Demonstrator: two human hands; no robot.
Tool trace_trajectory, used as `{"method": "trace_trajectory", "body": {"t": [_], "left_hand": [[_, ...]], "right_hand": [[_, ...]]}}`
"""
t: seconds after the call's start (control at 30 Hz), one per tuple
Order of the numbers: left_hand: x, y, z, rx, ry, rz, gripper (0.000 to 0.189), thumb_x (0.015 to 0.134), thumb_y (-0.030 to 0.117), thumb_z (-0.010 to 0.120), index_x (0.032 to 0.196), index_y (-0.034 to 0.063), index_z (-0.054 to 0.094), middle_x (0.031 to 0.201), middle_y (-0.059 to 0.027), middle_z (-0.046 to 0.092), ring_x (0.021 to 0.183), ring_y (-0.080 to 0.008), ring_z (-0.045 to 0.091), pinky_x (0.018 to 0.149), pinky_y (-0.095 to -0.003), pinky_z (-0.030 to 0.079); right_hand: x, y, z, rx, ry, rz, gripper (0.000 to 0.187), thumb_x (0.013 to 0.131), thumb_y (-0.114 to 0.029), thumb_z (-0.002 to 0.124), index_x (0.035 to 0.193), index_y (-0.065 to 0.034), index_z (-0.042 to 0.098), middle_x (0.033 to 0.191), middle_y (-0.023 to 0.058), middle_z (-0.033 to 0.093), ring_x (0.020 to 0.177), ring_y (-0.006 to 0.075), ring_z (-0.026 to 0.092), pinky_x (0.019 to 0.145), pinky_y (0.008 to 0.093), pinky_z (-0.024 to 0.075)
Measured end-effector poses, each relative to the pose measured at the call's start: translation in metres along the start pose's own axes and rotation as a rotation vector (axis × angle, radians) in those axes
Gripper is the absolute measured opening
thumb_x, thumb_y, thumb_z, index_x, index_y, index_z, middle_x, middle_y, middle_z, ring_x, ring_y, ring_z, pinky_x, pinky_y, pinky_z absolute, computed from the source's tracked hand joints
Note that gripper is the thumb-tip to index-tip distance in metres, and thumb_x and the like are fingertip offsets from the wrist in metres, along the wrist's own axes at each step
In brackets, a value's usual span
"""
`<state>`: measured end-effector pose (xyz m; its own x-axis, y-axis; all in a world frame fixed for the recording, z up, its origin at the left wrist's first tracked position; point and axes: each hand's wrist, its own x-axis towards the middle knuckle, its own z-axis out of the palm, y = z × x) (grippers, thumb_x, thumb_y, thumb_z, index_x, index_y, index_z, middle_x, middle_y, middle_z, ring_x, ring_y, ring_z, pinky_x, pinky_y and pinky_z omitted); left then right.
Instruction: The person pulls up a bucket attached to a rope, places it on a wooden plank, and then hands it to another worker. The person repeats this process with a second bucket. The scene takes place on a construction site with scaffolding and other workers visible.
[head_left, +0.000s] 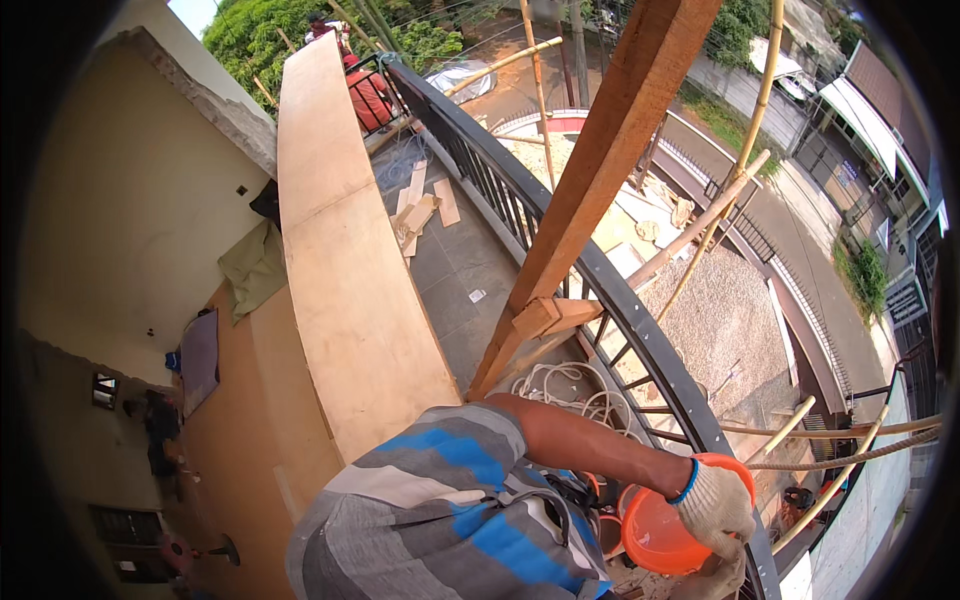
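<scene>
My left hand (718, 510), in a pale knit work glove with a blue cuff, reaches across the rim of an orange plastic bucket (660, 529). Its fingers curl down against my right hand (711, 579), also gloved and partly cut off by the bottom edge. What the fingers grip, whether rim, handle or something else, is hidden. The bucket is tilted, its inside showing, beside the black metal railing (652, 322). Smaller reddish buckets (610, 531) stand just left of it, partly behind my striped shirt.
A long plywood panel (337, 210) runs along my left. A wooden post (592, 172) with a short block rises by the railing. Coiled white rope (574, 386) and wood offcuts (415, 214) lie on the tiles. Bamboo poles (697, 225) cross outside. A person (369, 97) is at the far end.
</scene>
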<state>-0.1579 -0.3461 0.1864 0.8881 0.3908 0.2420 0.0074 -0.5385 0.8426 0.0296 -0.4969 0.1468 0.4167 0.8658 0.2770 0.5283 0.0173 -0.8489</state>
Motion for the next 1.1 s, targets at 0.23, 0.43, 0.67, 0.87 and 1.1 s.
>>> {"method": "trace_trajectory", "body": {"t": [0.23, 0.43, 0.67, 0.87, 1.1], "left_hand": [[-0.063, -0.01, -0.005, 0.072, -0.174, -0.288, 0.06, 0.104, 0.048, 0.047, 0.083, 0.0007, 0.077, 0.078, -0.0227, 0.071, 0.075, -0.0425, 0.068, 0.072, -0.0528, 0.053], [-0.125, -0.032, 0.023, 0.063, -0.105, -0.527, 0.054, 0.107, 0.048, 0.045, 0.088, 0.006, 0.074, 0.083, -0.0216, 0.072, 0.082, -0.0429, 0.072, 0.076, -0.0542, 0.055], [-0.173, -0.056, 0.051, -0.066, -0.083, -0.98, 0.061, 0.11, 0.051, 0.043, 0.112, -0.0008, 0.075, 0.101, -0.0271, 0.074, 0.099, -0.0453, 0.071, 0.086, -0.0483, 0.054], [-0.228, -0.079, 0.085, -0.267, 0.238, -1.273, 0.053, 0.111, 0.042, 0.051, 0.107, -0.008, 0.07, 0.085, -0.014, 0.068, 0.083, -0.0232, 0.066, 0.081, -0.0382, 0.052], [-0.281, -0.115, 0.098, -0.482, 0.584, -1.374, 0.042, 0.113, 0.04, 0.051, 0.085, 0.0093, 0.049, 0.075, 0.0002, 0.045, 0.063, -0.0101, 0.043, 0.058, -0.0287, 0.037]], "right_hand": [[-0.065, 0.116, 0.043, 0.058, -0.215, 0.136, 0.052, 0.093, -0.041, 0.079, 0.103, 0.0071, 0.064, 0.112, 0.0264, 0.066, 0.104, 0.0446, 0.068, 0.076, 0.0564, 0.0579], [-0.055, 0.008, 0.112, 0.148, -0.48, 0.002, 0.025, 0.099, -0.021, 0.068, 0.09, 0.002, 0.074, 0.072, 0.0127, 0.069, 0.064, 0.0195, 0.068, 0.058, 0.0327, 0.0493], [-0.101, 0.063, 0.153, -0.021, -0.403, 0.161, 0.027, 0.092, -0.02, 0.071, 0.113, -0.0041, 0.073, 0.099, 0.0175, 0.073, 0.095, 0.036, 0.071, 0.089, 0.0438, 0.0563], [-0.177, 0.22, 0.155, -0.198, -0.439, 0.877, 0.046, 0.099, -0.039, 0.066, 0.132, -0.0076, 0.071, 0.122, 0.0212, 0.074, 0.118, 0.0364, 0.069, 0.103, 0.0435, 0.0523], [-0.246, 0.459, 0.124, -0.46, -0.704, 1.249, 0.067, 0.095, -0.057, 0.059, 0.138, -0.0069, 0.068, 0.14, 0.0219, 0.067, 0.132, 0.0384, 0.062, 0.113, 0.0482, 0.0463]]}}
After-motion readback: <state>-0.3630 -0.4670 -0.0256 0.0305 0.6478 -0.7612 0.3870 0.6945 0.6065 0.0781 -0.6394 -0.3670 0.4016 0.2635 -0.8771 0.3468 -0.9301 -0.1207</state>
